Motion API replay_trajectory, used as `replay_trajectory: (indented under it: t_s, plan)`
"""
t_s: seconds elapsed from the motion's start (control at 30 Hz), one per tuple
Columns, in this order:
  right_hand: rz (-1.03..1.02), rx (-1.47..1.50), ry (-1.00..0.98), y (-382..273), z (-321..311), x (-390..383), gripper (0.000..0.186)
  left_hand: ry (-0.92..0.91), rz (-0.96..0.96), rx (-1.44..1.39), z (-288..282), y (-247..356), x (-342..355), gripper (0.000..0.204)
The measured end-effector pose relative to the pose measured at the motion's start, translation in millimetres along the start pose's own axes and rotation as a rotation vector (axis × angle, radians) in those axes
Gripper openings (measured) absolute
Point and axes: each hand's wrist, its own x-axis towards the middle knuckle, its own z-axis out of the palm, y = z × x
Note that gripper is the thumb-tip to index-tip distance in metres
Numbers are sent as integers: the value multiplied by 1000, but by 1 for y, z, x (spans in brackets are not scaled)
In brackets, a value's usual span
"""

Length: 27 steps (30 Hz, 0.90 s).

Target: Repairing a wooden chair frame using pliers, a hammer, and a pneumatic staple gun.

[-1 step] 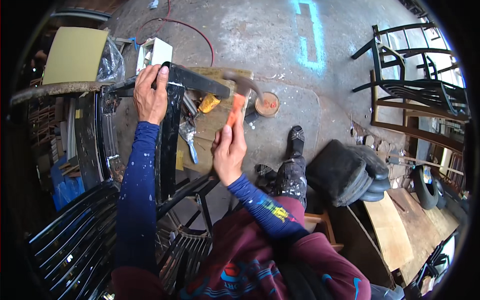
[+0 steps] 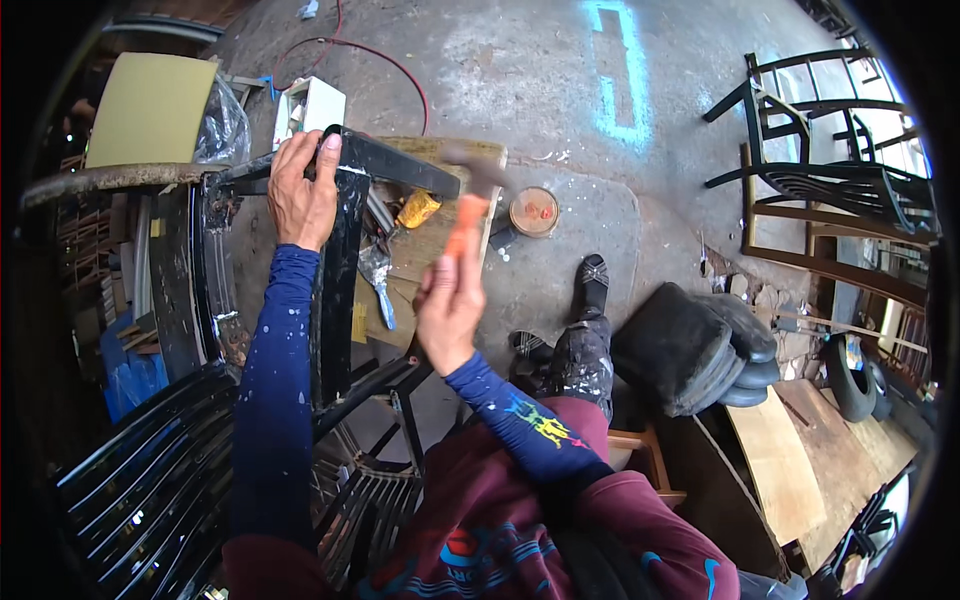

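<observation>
My left hand (image 2: 303,192) grips the top corner of a black wooden chair (image 2: 335,270), its fingers bent over the frame and the thumb along the top. The chair is tipped, with one leg (image 2: 400,168) pointing right toward the hammer. My right hand (image 2: 450,312) is closed around the orange handle of a hammer (image 2: 464,225). The hammer's head is blurred by motion and lies close to the end of that leg; I cannot tell whether they touch. Below the leg, a yellow can or packet (image 2: 418,208) and a blue-handled brush (image 2: 380,290) lie on a wooden board (image 2: 440,240).
A round tin (image 2: 534,212) stands right of the board. My feet are on the concrete floor, beside black cushions (image 2: 680,350). More black chairs (image 2: 830,150) stand far right. A white box (image 2: 320,108), a yellow panel (image 2: 150,110) and a red hose (image 2: 400,68) are at the far left.
My right hand and the hammer have shifted slightly left, and the hammer head is nearer the leg's end. The left hand and the chair have hardly moved.
</observation>
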Motion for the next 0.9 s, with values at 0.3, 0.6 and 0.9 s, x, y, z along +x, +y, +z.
replay_trajectory:
  t_s: [0.3,0.6,0.9]
  plan:
    - [-48,-42,-43,8,7,0,55,-18,-33,-34,-3,-1,1,59]
    - [-253,-144,-85,19,14,-4,48,-5,-35,12,-1,-3,-3,62]
    - [-633,-253,-54,23,16,3,50,-19,-87,-27,-2,-10,0,63]
